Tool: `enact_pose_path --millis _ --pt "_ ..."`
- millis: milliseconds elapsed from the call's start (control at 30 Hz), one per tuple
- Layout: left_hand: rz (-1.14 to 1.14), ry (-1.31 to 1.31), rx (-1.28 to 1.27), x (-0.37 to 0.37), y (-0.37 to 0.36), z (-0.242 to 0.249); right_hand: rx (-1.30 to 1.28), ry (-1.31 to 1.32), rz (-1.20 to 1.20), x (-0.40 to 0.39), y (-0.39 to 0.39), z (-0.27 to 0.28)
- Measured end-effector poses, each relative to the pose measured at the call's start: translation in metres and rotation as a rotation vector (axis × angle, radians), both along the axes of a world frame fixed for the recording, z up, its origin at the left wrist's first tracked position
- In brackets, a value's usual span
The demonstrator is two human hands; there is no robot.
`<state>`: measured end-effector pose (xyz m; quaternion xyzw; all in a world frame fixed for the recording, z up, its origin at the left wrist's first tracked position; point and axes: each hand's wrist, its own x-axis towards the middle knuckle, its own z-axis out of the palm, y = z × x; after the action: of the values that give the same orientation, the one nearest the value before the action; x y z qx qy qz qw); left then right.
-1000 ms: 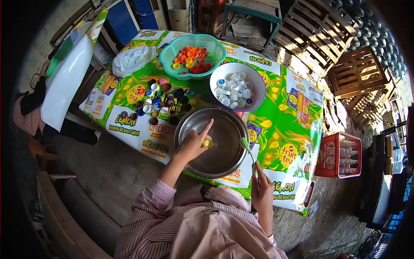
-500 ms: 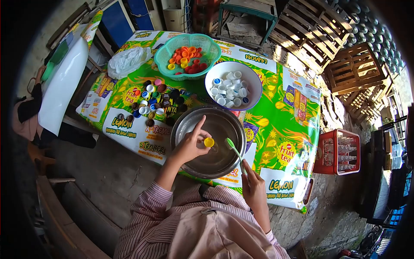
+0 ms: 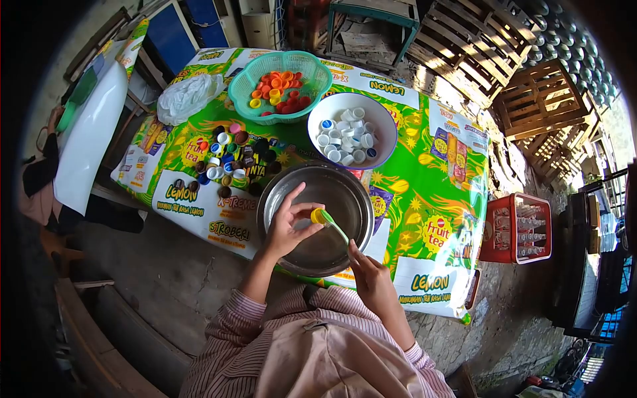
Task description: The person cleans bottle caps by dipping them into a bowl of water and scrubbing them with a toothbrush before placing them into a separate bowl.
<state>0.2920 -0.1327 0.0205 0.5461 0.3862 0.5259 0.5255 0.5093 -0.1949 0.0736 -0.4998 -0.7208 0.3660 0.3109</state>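
Note:
My left hand [image 3: 288, 227] pinches a yellow bottle cap [image 3: 317, 215] between thumb and fingers, over the metal basin [image 3: 267, 205]. Closed round the handle of a green and white toothbrush [image 3: 338, 230] is my right hand [image 3: 369, 272]. The brush's head is at the cap's opening; whether the bristles touch its inside is hidden. The basin stands at the table's near edge and seems to hold some shallow water.
A white bowl [image 3: 388, 136] of white caps stands behind the basin, near a green basket [image 3: 237, 76] of orange, red and yellow caps. Mixed caps [image 3: 229, 159] lie left, by a plastic bag [image 3: 189, 99]. Another person's arm [image 3: 50, 136] shows far left.
My right hand has moved left and up with the toothbrush, bringing its head to the yellow cap. My left hand still holds the cap over the basin.

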Motion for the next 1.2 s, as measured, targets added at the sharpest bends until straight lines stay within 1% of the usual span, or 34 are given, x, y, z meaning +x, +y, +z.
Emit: enact_pose_path --millis 33,100,133,167,200,233,267,300,367,400,467,500,567,633,667,733,767,800,867,900,967,1000,1067,1100,1133,1200 --pt "-0.02 -0.129 -0.038 -0.001 0.0 -0.002 0.003 0.0 -0.001 0.0 0.001 0.004" --pt "-0.018 -0.139 -0.078 0.001 -0.002 -0.001 -0.22 0.116 -0.001 -0.001 0.0 0.014" --pt "-0.014 -0.15 -0.121 0.003 -0.003 0.002 -0.22 0.117 -0.001 -0.003 -0.001 0.011" --pt "0.003 -0.184 -0.175 0.006 -0.007 0.005 -0.085 0.14 0.015 -0.005 -0.001 0.003" --pt "0.003 -0.182 -0.175 0.006 -0.007 0.006 0.049 0.162 0.031 -0.007 -0.001 0.002" --pt "0.008 -0.154 -0.233 0.005 -0.007 0.006 0.05 0.164 0.031 -0.005 -0.001 0.004" --pt "0.011 -0.127 -0.29 0.004 -0.007 0.006 0.021 -0.067 0.03 -0.001 0.0 0.01" --pt "0.009 -0.125 -0.29 0.005 -0.008 0.006 -0.009 -0.298 0.027 0.002 0.0 0.014" --pt "-0.023 -0.061 -0.337 0.007 -0.008 0.005 0.031 -0.344 0.003 0.004 0.002 0.012" --pt "-0.024 -0.06 -0.336 0.007 -0.008 0.005 0.07 -0.389 -0.017 0.004 0.002 0.012" --pt "-0.051 -0.07 -0.435 0.006 -0.007 0.004 0.092 -0.404 -0.01 0.003 0.001 0.011" --pt "-0.051 -0.069 -0.434 0.007 -0.006 0.005 0.084 -0.416 -0.015 0.001 -0.001 0.01" --pt "-0.026 -0.103 -0.345 0.009 -0.004 0.009 0.077 -0.428 -0.019 -0.002 -0.004 0.008" --pt "-0.007 -0.098 -0.321 0.011 -0.002 0.007 -0.005 -0.289 -0.039 -0.008 -0.008 0.007" --pt "0.011 -0.095 -0.296 0.013 0.0 0.005 -0.004 -0.288 -0.04 -0.01 -0.009 0.004" --pt "0.037 -0.098 -0.287 0.018 0.001 0.003 0.022 -0.051 -0.055 -0.015 -0.01 -0.005" --pt "0.064 -0.103 -0.281 0.02 0.001 0.002 -0.019 0.021 -0.042 -0.016 -0.01 -0.007" --pt "0.062 -0.102 -0.281 0.02 0.001 0.0 -0.019 0.022 -0.043 -0.016 -0.011 -0.005" --pt "0.1 -0.02 -0.314 0.02 0.002 -0.004 -0.349 0.085 -0.028 -0.016 -0.011 0.001" --pt "0.099 -0.019 -0.315 0.02 0.002 -0.005 -0.351 0.085 -0.03 -0.016 -0.01 0.001" --pt "0.106 -0.087 -0.301 0.021 0.003 -0.009 -0.516 0.26 -0.047 -0.016 -0.009 -0.001" --pt "0.107 -0.086 -0.301 0.019 0.002 -0.011 -0.517 0.261 -0.046 -0.015 -0.008 -0.001" --pt "0.113 -0.337 -0.495 0.016 0.001 -0.014 -0.48 0.364 -0.078 -0.012 -0.005 -0.001" --pt "0.096 -0.405 -0.589 0.015 0.001 -0.008 -0.454 0.313 -0.12 -0.011 -0.004 -0.002" --pt "0.098 -0.405 -0.589 0.015 0.0 -0.005 -0.454 0.313 -0.118 -0.009 -0.003 -0.004" --pt "0.102 -0.575 -0.673 0.014 -0.001 -0.003 0.001 0.126 -0.121 -0.006 -0.002 -0.005"
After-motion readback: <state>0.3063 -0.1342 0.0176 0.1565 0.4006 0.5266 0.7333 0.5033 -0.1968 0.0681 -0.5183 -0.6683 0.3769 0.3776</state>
